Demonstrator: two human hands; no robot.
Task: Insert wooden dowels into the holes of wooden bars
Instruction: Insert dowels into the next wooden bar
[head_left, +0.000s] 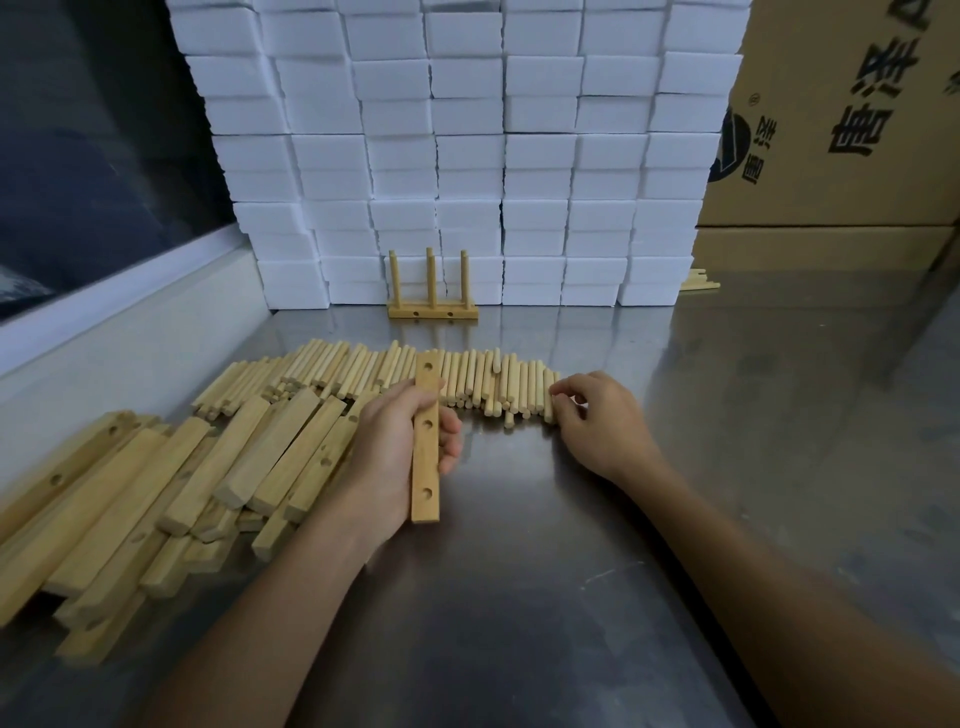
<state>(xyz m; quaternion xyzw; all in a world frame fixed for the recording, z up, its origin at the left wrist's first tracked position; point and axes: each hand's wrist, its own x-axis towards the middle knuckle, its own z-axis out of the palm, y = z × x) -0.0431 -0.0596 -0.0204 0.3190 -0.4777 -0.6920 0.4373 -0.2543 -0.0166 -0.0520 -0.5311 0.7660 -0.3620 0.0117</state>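
**Gripping a drilled bar while the other hand reaches the dowel row**

Gripping a wooden bar (426, 441) around its middle, the left hand (400, 447) holds it lengthwise, pointing away from the person, just above the steel table (675, 467). Fingers curl over the bar's right edge and the thumb lies along its left side. Three round holes show on the bar's upper face: one near the far end, one between the fingers, one near the close end. None of them has a dowel in it.

To the right, the right hand (597, 421) rests at the right end of a long row of dowels (467, 384). Its fingertips are bent and touch the last dowels in that row; whether they actually pinch one cannot be told, since the fingers cover the contact. The dowels lie side by side across the middle of the table, most pointing away from the person, the heap looser and more tilted toward its left end.

Left of the held bar, a pile of bars (156, 493) spreads to the table's near left edge, several showing drilled holes, stacked crosswise over one another.

Farther back stands a finished piece (432, 296): a bar lying flat with three dowels upright in it and two holes visible in its side. It sits just in front of a wall of stacked white foam blocks (467, 156). A cardboard box (841, 130) with printed characters stands at the right, and a few more wood pieces (698, 280) lie by its base.
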